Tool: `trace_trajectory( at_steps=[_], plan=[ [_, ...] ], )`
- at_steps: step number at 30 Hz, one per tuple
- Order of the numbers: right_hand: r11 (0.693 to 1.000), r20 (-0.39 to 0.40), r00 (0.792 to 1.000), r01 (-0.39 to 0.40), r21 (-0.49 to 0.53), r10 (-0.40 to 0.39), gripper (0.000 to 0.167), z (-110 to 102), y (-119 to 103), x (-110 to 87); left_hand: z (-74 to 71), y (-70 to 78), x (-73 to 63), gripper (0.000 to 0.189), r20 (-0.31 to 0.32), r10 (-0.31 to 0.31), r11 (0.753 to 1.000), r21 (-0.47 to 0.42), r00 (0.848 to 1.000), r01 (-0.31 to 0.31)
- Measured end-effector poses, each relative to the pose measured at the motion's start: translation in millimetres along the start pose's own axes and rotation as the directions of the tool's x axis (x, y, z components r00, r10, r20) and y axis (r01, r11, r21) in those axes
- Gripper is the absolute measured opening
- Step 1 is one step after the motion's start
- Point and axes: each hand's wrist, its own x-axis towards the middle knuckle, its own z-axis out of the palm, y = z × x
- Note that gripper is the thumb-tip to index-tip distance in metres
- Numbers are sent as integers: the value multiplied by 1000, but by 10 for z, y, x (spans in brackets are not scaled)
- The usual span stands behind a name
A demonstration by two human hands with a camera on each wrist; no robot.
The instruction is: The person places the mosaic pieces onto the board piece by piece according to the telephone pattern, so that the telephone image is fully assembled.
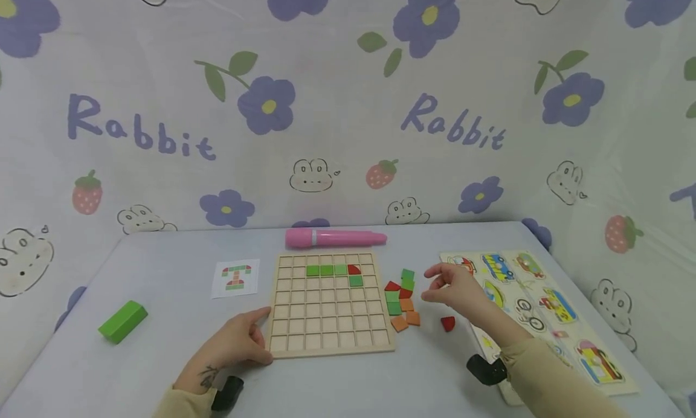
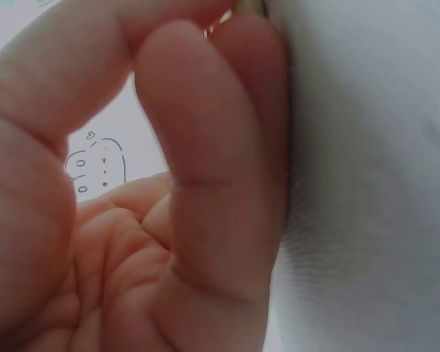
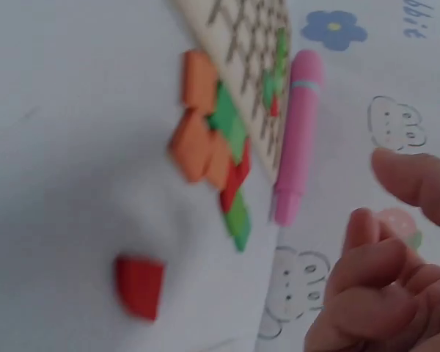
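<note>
Only partly done, judging by the pattern card (image 1: pixel 235 279) at the left of the wooden grid board (image 1: pixel 313 325). Placed already in the second row of this board, at the middle of the table (image 1: pixel 337 388): three green square tiles (image 1: pixel 326 270) side by side, then a red quarter-round tile (image 1: pixel 354 270), with one more green tile (image 1: pixel 356 281) directly below it. Probably left, according to the card: the left corner with its green piece beneath, the orange middle column and the whole base. Lying loose just right of the board: green (image 1: pixel 394 308), red (image 1: pixel 405 293) and orange tiles (image 1: pixel 399 324); somewhat apart, a single red wedge (image 1: pixel 448 324). Left hand (image 1: pixel 239 339) against the board's left edge, with fingers loosely bent, thumb apart, touching without visible pinch. Right hand (image 1: pixel 459 291) in the air beside the loose tiles, by the vehicle puzzle (image 1: pixel 535 291), with bent fingers, thumb and index parted, nothing held.
</note>
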Motion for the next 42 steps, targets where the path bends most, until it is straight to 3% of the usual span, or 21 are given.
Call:
trace_trajectory(
  at_steps=[5, 12, 19, 25, 31, 38, 42],
  plan=[
    [982, 17, 998, -60, -180, 64, 31, -26, 158, -74, -20, -10, -14, 95, 0, 18, 1000, -11, 1000, -18],
    [925, -5, 988, -147, -350, 155, 21, -12, 240, -93, -20, -21, -11, 95, -11, 5, 1000, -9, 1000, -5],
    [881, 7, 973, -208, -425, 233, 23, 31, 259, -97, -9, -30, -4, 95, -17, -14, 1000, 0, 1000, 14],
    [858, -2, 972, -208, -470, 234, 24, 62, 271, -86, -12, -38, -5, 95, -18, -13, 1000, 0, 1000, 13],
    [870, 0, 977, -189, -455, 212, 23, 109, 263, -91, -14, -37, -12, 95, -8, -6, 1000, -9, 1000, 6],
    [896, -6, 991, -123, -427, 134, 17, 174, 257, -87, -6, -20, -7, 94, -9, -8, 1000, -5, 1000, 8],
    [921, -11, 998, -60, -386, 61, 14, 175, 119, -42, -7, -4, -6, 94, -5, -4, 1000, 1, 1000, 4]
  ],
)
